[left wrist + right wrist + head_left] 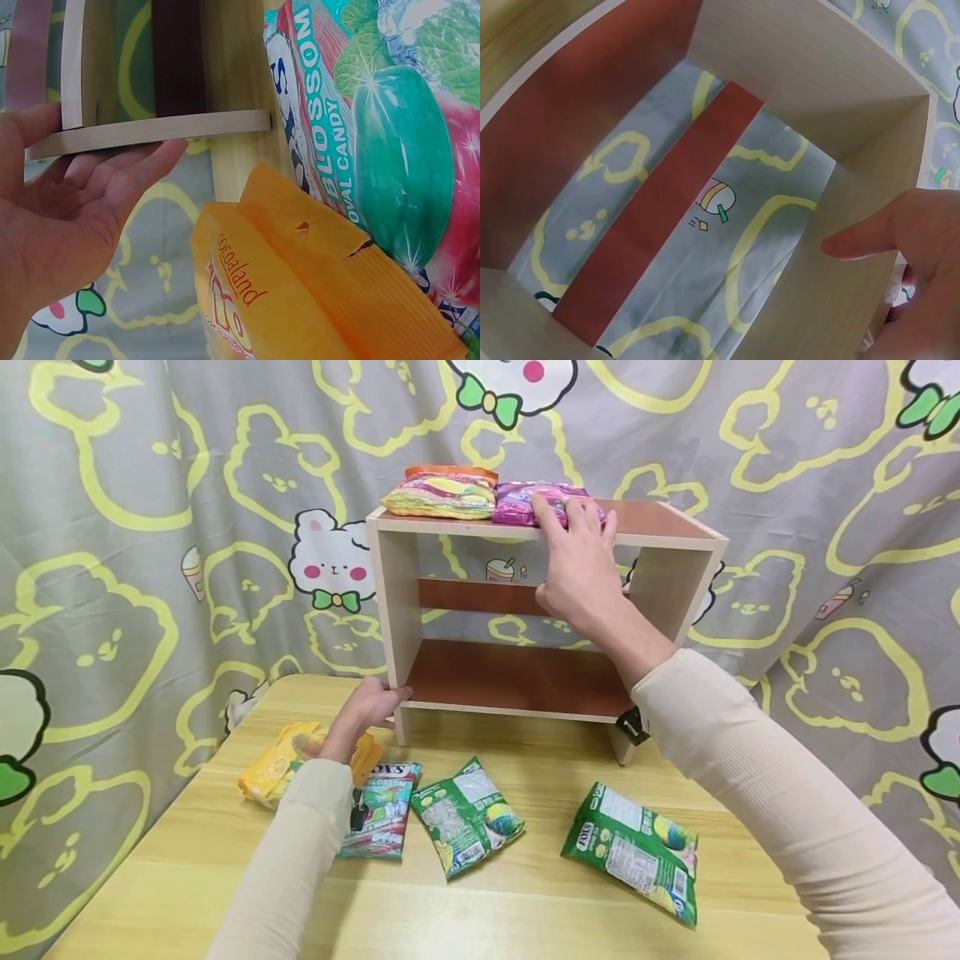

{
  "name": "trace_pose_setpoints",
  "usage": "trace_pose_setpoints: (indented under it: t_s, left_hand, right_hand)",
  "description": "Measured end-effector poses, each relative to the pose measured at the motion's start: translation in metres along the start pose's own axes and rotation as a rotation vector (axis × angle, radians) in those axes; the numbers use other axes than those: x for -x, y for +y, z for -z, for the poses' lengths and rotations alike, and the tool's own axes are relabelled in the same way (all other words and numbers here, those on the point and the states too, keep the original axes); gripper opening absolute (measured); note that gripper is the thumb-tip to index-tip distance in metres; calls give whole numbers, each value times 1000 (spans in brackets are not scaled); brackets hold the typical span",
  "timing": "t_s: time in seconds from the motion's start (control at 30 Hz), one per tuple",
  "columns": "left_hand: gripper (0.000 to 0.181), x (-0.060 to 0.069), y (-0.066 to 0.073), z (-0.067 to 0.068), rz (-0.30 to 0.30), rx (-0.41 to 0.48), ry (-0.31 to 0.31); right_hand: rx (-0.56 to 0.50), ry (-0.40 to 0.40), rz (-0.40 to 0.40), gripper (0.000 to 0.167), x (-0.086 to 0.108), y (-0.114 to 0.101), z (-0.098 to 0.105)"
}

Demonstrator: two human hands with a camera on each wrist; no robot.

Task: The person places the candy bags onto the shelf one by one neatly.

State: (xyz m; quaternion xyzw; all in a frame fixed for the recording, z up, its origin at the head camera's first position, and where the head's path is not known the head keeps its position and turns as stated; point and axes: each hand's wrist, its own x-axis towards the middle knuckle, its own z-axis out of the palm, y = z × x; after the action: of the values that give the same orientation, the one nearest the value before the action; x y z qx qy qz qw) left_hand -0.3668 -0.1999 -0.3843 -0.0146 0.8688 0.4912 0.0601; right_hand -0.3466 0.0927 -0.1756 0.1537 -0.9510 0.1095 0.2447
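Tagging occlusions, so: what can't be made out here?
Head: part of the purple packet, covered by the right hand.
Head: parts of the orange packet and teal packet, behind the left sleeve.
Head: fine print on the rightmost green packet, too small.
Left wrist: part of the left hand, cut off by the left edge.
Right wrist: part of the right hand, cut off by the right edge.

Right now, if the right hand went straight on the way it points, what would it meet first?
The purple packet on top of the shelf; the right hand appears to touch it. Behind hangs the patterned curtain, how far back is unclear.
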Motion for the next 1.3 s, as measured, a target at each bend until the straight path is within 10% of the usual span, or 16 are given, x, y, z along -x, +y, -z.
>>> trace_pose_setpoints:
  t_s: [0.83,1.3]
  left_hand:
    - [54,-2,0,-1,-2,-6,-1]
    - [55,-1,-3,-1,-5,-11,-9]
  right_hand:
    - [-90,41,21,98,3,6,5]
    - [-110,171,173,65,51,14,16]
